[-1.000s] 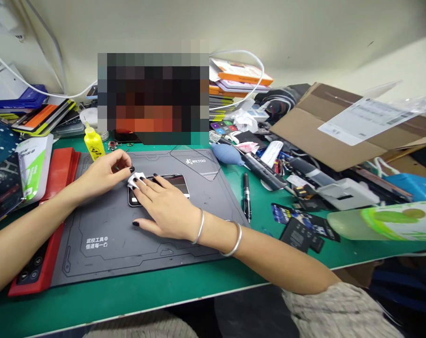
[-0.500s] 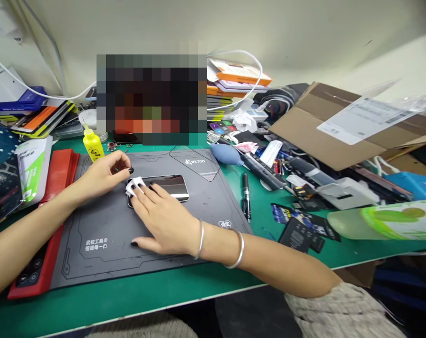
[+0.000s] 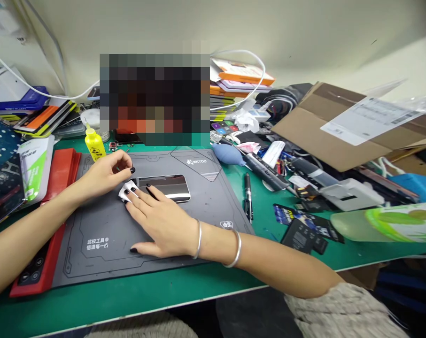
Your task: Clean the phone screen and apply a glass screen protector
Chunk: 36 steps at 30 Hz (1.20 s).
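A smartphone with a dark, glossy face lies flat on the grey work mat. My right hand reaches over it from the right, fingers pressing a folded white wipe at the phone's left end; its thumb is held apart over the mat. The wipe partly overhangs that end, and the fingers hide some of the phone. My left hand is curled just beyond the phone's upper left corner, thumb and forefinger tips together. Whether anything is between them cannot be made out.
A yellow dropper bottle stands behind my left hand. The red case borders the mat's left side. To the right lie a pen, a blue air blower, loose batteries, a drink bottle and a cardboard box.
My right hand has slid the wipe a little left, toward and past the phone's left end, uncovering more of the screen. My left hand stays in nearly the same place.
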Available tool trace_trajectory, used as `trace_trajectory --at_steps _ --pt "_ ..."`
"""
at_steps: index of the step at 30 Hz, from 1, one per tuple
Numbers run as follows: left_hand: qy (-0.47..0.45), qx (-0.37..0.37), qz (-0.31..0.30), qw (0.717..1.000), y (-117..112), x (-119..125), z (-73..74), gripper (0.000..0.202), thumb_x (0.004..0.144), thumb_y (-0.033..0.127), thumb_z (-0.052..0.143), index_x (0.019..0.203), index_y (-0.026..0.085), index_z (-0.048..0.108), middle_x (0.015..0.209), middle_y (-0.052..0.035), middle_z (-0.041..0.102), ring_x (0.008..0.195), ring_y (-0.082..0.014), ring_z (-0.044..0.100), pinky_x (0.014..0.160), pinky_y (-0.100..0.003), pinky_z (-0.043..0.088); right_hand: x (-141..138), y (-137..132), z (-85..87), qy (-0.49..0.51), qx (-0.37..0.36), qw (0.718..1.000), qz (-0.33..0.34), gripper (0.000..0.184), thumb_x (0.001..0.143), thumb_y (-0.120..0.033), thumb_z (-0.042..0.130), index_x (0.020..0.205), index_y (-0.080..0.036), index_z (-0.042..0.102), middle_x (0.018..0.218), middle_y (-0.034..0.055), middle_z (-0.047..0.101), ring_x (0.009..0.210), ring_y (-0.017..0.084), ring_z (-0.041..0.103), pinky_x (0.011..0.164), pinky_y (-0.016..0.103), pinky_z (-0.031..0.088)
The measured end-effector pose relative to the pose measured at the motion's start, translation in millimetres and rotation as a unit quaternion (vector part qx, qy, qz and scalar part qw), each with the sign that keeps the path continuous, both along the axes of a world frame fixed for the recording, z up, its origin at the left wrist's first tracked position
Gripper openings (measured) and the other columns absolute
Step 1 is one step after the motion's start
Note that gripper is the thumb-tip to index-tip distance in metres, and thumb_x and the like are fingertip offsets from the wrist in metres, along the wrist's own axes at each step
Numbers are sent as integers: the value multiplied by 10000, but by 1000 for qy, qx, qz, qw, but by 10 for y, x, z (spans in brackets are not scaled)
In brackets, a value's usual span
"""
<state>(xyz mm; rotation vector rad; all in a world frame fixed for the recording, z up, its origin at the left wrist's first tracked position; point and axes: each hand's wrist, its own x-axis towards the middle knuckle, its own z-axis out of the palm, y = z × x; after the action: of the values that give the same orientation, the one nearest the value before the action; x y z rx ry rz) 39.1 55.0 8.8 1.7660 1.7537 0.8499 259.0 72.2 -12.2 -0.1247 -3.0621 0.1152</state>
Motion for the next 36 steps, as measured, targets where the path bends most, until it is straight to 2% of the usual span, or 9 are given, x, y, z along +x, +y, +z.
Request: trace_trajectory --at_steps 6,13,21,26,30,36 --pt "14 5 -5 1000 -1 -18 -6 216 818 406 561 871 197 571 816 -15 624 707 -161 569 673 -301 465 -24 137 9 -8 -1 998 -64 829 953 -594 519 1475 41 410 1599 280 343 1489 392 327 1216 579 242" --pt "4 0 7 1000 -5 13 15 197 784 381 569 856 197 568 810 -14 624 703 -163 574 645 -289 463 1 4 -18 7 10 1000 -12 780 961 -606 493 1449 1 450 1582 270 382 1463 388 365 1198 579 264" --pt "3 -3 2 1000 0 2 10 217 786 402 574 856 196 566 811 -16 625 703 -164 570 656 -290 465 1 48 -27 12 12 1000 -17 653 972 -562 508 1462 -132 470 1553 263 413 1446 406 379 1169 612 271" --pt "2 -5 0 1000 -4 -8 -7 220 796 406 577 867 197 568 818 -17 624 707 -166 574 656 -292 466 5 36 -14 15 15 1000 -21 634 971 -570 498 1455 -161 492 1556 229 417 1416 437 388 1144 615 303" --pt "3 -3 0 1000 -3 -3 -3 215 793 402 575 861 198 562 800 -10 618 696 -161 568 645 -285 463 -4 35 -9 14 19 999 -24 673 969 -575 492 1460 -115 478 1568 216 417 1411 439 385 1135 629 322" --pt "6 3 -5 1000 3 4 10 205 776 387 565 849 195 566 797 -13 612 687 -160 561 645 -292 458 -6 -2 -1 5 32 999 -42 770 971 -590 485 1441 19 464 1577 270 390 1440 405 390 1183 592 305"
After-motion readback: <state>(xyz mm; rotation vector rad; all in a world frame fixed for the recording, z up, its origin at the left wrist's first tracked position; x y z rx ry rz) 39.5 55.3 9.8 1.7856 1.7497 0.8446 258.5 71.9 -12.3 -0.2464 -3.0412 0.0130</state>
